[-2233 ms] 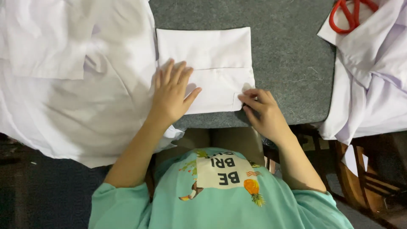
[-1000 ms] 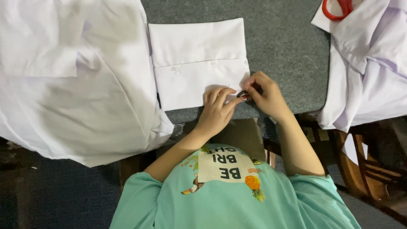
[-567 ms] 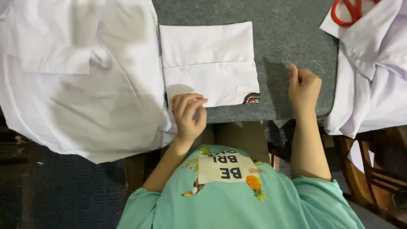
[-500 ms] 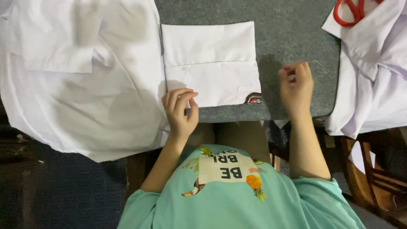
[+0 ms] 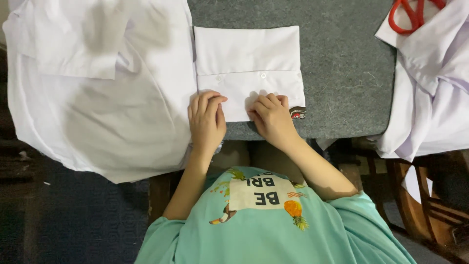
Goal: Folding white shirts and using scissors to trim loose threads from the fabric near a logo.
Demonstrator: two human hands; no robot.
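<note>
A large white garment [image 5: 97, 93] is lying just left of your left hand [image 5: 207, 120], which is resting flat, fingers together, on the near edge of the folded white shirt [image 5: 249, 68]. Your right hand [image 5: 271, 116] is pressing the same edge with curled fingers, holding nothing. Further right, across grey worktop [image 5: 342, 73], more white clothes [image 5: 430, 88] are carrying red scissors [image 5: 415, 14].

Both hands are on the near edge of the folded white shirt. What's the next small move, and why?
Probably smooth the folded white shirt outward from its near edge. The left hand and right hand both rest flat on that edge, the fold looks squared on the grey table, and a small dark label pokes out at its right corner.
</note>
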